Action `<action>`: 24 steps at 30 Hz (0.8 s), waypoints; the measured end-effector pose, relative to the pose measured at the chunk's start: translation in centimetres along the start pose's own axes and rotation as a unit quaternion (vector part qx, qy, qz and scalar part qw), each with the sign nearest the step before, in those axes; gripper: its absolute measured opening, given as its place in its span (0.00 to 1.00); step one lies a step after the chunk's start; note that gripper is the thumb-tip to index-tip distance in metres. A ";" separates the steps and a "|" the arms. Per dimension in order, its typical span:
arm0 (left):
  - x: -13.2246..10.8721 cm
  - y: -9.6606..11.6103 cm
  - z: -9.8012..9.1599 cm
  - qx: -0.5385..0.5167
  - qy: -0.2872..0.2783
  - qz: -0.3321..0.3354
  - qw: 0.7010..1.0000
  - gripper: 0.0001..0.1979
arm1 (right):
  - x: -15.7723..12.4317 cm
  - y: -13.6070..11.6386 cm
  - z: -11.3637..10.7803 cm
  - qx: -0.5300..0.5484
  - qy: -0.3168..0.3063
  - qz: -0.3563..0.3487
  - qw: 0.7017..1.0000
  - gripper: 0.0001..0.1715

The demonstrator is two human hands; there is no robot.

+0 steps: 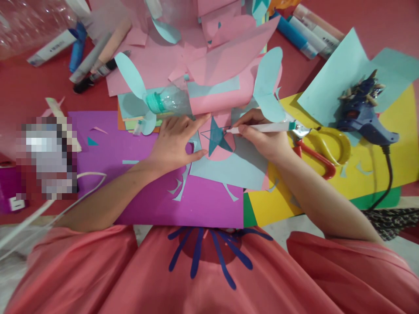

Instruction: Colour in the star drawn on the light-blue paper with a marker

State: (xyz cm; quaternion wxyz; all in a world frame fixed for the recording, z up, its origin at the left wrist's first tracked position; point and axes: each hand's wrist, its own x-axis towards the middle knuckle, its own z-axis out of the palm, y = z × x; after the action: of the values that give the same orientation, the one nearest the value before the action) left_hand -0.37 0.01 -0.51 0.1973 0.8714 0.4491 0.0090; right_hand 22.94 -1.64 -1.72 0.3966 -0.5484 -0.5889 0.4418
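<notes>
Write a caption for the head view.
Left hand presses a teal star onto pink paper; right hand holds a pen beside it.

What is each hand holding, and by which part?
The right hand grips a white marker near its tip; the left hand only presses the teal star flat.

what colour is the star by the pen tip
Teal. The star lies on pink paper at the tip of the right hand's pen; the head view shows it.

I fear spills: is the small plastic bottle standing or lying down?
Lying on its side: the bottle rests flat among pink paper, teal cap pointing left.
</notes>
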 end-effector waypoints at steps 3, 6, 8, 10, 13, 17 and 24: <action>0.0 0.0 0.0 0.003 -0.002 -0.001 1.000 0.34 | 0.0 0.0 0.2 0.007 0.001 -0.007 1.000 0.03; 0.0 0.1 0.0 0.006 -0.005 -0.003 1.000 0.35 | 0.0 0.0 0.3 0.017 -0.007 -0.009 1.000 0.03; 0.0 0.1 0.0 0.007 -0.007 -0.005 1.000 0.35 | 0.0 0.0 0.4 0.024 -0.014 -0.003 1.000 0.02; 0.1 0.2 -0.1 0.007 -0.011 -0.008 1.000 0.35 | -0.1 -0.1 0.4 0.024 -0.019 0.008 0.999 0.02; 0.1 0.2 -0.2 0.007 -0.018 -0.012 1.000 0.35 | -0.1 -0.1 0.4 0.027 -0.022 0.013 0.999 0.03; 0.0 0.1 -0.1 0.005 -0.014 -0.007 1.000 0.35 | -0.1 0.0 0.4 0.034 -0.019 0.005 0.999 0.03; 0.0 -0.1 0.1 -0.003 0.005 0.001 1.000 0.35 | -0.1 0.3 0.1 -0.008 0.001 -0.004 1.000 0.04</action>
State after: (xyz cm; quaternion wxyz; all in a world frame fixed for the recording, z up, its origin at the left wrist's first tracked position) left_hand -0.42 -0.02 -0.61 0.1975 0.8713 0.4490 0.0145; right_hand 22.91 -1.72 -2.01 0.3948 -0.5493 -0.5944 0.4348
